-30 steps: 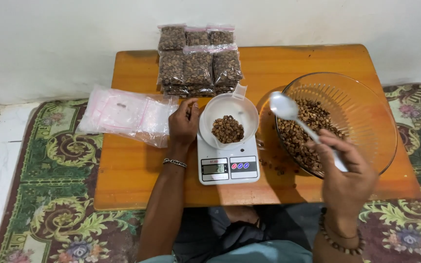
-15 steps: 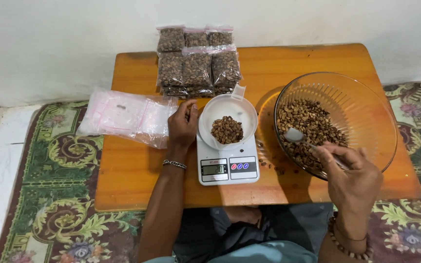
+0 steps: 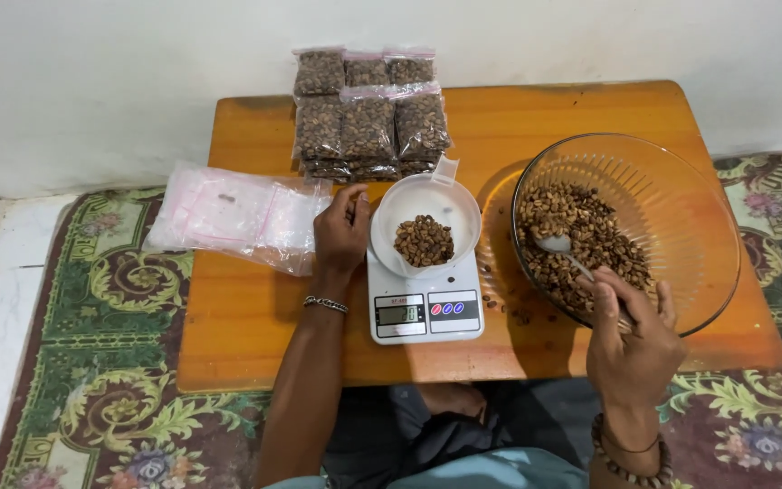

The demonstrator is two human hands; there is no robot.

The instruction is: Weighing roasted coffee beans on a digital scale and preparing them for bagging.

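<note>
Head view looks down on a low wooden worktop (image 3: 246,317) with two bare hands at work. Near the middle stands a white digital scale (image 3: 425,312), and on it sits a white plastic bowl (image 3: 424,222) with a small pour spout on its far side; a small heap of brown beans (image 3: 424,240) lies in its middle. The left hand (image 3: 341,231) rests against the bowl's left rim, fingers curled on the edge, a metal bracelet at the wrist. To the right a large clear glass bowl (image 3: 681,208) holds a bigger mass of the same brown beans, piled toward its left and near side. The right hand (image 3: 634,340), near the bowl's near rim, has its grip pinched around the handle of a white spoon (image 3: 556,244), whose head is dug into the beans in the glass bowl. A few loose beans lie on the worktop between scale and glass bowl. At the far edge, sealed clear bags of beans (image 3: 368,113) are stacked in rows. At the left, a pile of empty clear zip bags (image 3: 237,213) overhangs the worktop's edge. Under the worktop lies a green and maroon patterned rug (image 3: 92,362); white floor tiles show at far left, and a pale wall (image 3: 92,91) rises behind.
</note>
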